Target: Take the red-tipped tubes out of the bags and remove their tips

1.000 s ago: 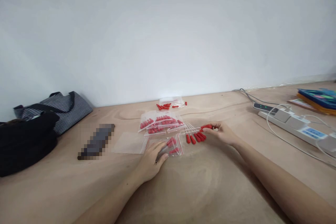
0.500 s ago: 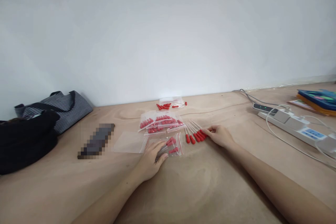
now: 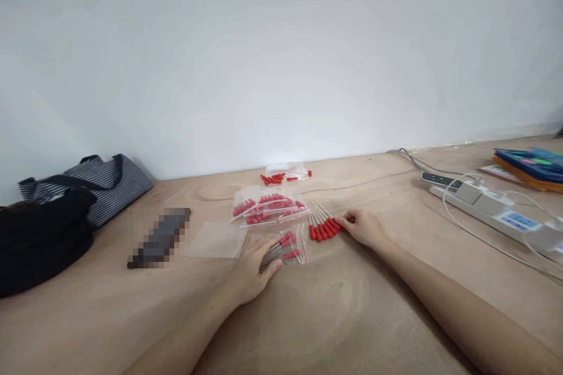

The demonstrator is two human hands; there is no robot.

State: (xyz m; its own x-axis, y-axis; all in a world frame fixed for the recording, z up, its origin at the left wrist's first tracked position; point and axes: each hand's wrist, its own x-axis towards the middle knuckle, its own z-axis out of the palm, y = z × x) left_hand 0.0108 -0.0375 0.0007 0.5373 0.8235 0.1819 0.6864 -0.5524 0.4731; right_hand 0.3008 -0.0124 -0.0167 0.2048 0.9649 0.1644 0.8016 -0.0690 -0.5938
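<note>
My left hand (image 3: 254,266) lies over the near end of a clear zip bag (image 3: 301,249), its thumb and fingers apart. Inside that bag, droppers with red bulbs (image 3: 288,238) and clear stems show between the fingers. To the right, several loose droppers (image 3: 323,231) lie fanned on the table, pale stems pointing away and red bulbs toward me. My right hand (image 3: 359,226) is closed, fingertips pinched at the bulb of the rightmost dropper. Behind them is a pile of filled zip bags (image 3: 270,206). A flat, see-through bag (image 3: 213,240) lies left of my left hand.
Red bulbs (image 3: 273,178) lie beside a clear bag at the wall. Left are a blurred-out dark object (image 3: 162,237), a striped bag (image 3: 125,184) and a black cloth item (image 3: 48,240). A power strip (image 3: 492,208) with cables and coloured books (image 3: 534,167) are at right.
The fanned droppers on the right sit closer together, their bulbs side by side. My right hand has shifted slightly left. My left hand stays on the zip bag.
</note>
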